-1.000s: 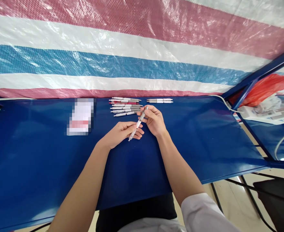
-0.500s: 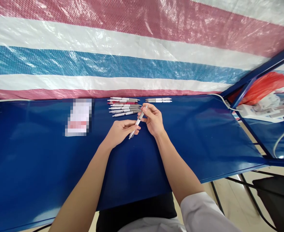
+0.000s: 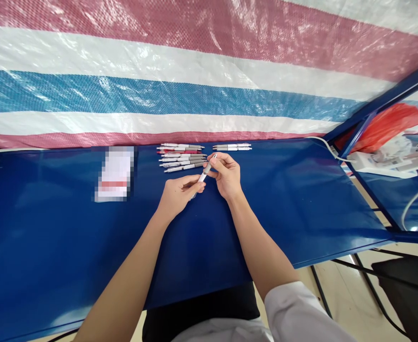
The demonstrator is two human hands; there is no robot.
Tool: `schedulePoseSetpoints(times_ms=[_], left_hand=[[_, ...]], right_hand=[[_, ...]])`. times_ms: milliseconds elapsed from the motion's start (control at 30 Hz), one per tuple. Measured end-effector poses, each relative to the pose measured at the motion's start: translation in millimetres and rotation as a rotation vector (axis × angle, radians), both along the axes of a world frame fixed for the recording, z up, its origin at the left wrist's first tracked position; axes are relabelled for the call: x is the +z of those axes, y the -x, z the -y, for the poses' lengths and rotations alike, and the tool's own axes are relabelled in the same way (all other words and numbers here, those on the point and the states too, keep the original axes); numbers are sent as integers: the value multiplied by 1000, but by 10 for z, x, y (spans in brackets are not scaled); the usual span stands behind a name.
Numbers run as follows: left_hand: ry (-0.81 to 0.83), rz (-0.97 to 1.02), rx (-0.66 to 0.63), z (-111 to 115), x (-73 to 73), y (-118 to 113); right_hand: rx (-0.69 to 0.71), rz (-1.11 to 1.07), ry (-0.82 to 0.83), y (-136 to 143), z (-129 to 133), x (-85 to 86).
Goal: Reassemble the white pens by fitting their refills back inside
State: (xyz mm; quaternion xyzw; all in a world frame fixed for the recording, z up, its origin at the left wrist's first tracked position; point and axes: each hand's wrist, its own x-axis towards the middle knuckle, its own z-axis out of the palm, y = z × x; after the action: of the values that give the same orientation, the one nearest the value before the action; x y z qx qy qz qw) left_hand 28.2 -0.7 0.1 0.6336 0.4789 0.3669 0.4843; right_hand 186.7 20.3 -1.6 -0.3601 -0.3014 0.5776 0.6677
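One striped sheet (image 3: 202, 97) rises behind the far edge of my blue desk (image 3: 283, 204). Past the desk's far right corner sits a red bag (image 3: 394, 128). Toward the far edge, left of the middle, lies something pale and flat with a red band (image 3: 115, 173), too blurred to name.

My left hand (image 3: 175, 197) and right hand (image 3: 229, 178) meet over the desk, nearer its far edge than its near one. Just beyond them lies a loose bunch of pens (image 3: 182, 159), mostly white and grey with some red; a smaller bunch (image 3: 232, 147) is to its right, by the far edge.

Between my hands the pen (image 3: 202, 177) slants, silver tip up and away from me. My left thumb and fingers pinch its white barrel; my right ones pinch the grey grip, close under the tip.

I judge it light and stiff, hardly fragile, though the smooth barrel could roll or slip under a loose pinch. The grey grip looks the surer place to take hold, with the barrel steadied around its middle.
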Motion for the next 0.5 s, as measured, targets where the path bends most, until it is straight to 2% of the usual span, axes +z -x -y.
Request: schedulePoseSetpoints(times_ms=[100,200,367,500], left_hand=[[-39,-18,30,5,-15,-23],[44,34,-13,-1,4,-19],[273,198,-143,-5,72,31],[378,263,-237,5,109,54]], right_hand=[[-53,28,13,20,6,15],[-47,12,16,18,4,15],[56,-32,42,-24,-5,-10],[148,-30,47,-41,13,-7]])
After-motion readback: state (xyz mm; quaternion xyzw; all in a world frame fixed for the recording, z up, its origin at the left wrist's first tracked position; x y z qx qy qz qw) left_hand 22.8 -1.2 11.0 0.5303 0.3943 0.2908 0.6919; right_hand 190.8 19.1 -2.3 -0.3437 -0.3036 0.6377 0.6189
